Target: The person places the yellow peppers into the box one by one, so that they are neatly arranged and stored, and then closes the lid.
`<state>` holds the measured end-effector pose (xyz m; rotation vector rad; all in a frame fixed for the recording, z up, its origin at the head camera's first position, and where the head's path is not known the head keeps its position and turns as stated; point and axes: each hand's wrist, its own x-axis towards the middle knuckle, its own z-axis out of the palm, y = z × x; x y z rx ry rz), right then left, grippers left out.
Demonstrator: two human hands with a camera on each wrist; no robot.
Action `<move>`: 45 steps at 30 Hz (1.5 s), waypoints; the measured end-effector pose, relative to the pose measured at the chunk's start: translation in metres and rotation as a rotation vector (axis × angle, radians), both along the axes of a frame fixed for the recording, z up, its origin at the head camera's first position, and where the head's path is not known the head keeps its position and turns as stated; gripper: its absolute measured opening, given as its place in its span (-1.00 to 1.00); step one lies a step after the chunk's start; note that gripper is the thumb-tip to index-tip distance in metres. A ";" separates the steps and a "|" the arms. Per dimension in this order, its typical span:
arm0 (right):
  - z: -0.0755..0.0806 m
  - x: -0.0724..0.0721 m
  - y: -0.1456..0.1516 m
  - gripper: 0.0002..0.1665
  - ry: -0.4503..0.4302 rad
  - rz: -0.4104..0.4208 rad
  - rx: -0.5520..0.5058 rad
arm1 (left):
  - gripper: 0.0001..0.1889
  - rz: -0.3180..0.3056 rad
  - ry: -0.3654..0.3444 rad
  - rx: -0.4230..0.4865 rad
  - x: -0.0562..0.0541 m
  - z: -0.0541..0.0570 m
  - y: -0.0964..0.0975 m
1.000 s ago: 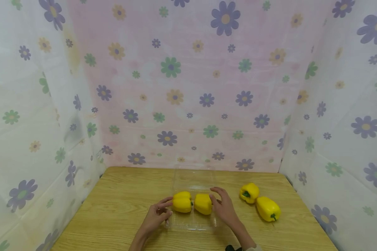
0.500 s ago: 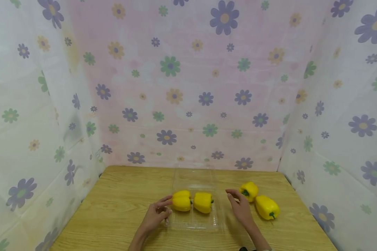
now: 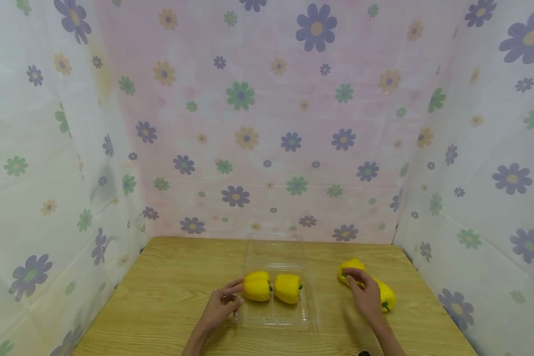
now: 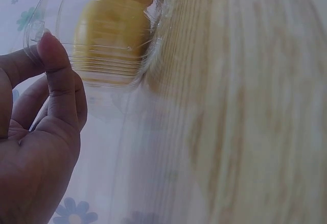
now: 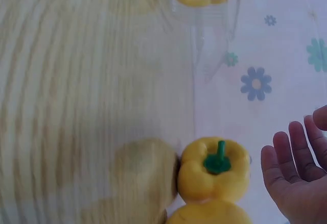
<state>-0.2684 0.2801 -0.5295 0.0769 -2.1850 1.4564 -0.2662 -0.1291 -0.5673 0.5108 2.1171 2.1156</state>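
Head view: a pale wooden tabletop (image 3: 187,272) with fine, wavy grain stands in a three-sided nook of floral sheeting (image 3: 267,118). The back sheet is pinkish, the side sheets whiter, all printed with purple, green and peach daisies, with creases and soft shadows on the left side. Near the middle of the tabletop sits a clear plastic container (image 3: 287,315), its clear lid (image 3: 274,251) folded back towards the far edge. Inside lie two yellow peppers side by side, a left one (image 3: 257,287) and a right one (image 3: 287,289). The left hand (image 3: 218,309) is at the container's left side. The right hand (image 3: 367,296) is over two more yellow peppers, a far one (image 3: 348,265) and a near one (image 3: 387,296), partly covering both.

Left wrist view: thumb and finger pinch the container's rim; yellow shows through its ribbed wall. Streaky wood fills the right, daisy-printed sheeting the lower left.

Right wrist view: the right hand's fingers are loosely spread, holding nothing, apart from the two touching peppers below. The wood carries soft yellowish reflections beside pale, flowered sheeting.
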 end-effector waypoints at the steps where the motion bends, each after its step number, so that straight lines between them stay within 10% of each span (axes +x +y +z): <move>1: 0.002 0.001 0.003 -0.76 -0.013 -0.004 -0.001 | -0.57 -0.002 0.002 0.000 0.000 0.000 0.000; 23: 0.020 0.011 0.063 -0.69 -0.140 -0.160 0.121 | -0.56 0.002 -0.046 -0.006 0.002 0.001 0.000; 38: 0.014 0.018 0.084 -0.41 -0.294 -0.078 0.286 | -0.53 -0.010 -0.040 0.014 0.003 0.002 0.000; 45: 0.007 0.015 0.089 -0.06 -0.529 0.030 0.407 | -0.52 -0.010 -0.060 0.017 0.000 0.002 0.000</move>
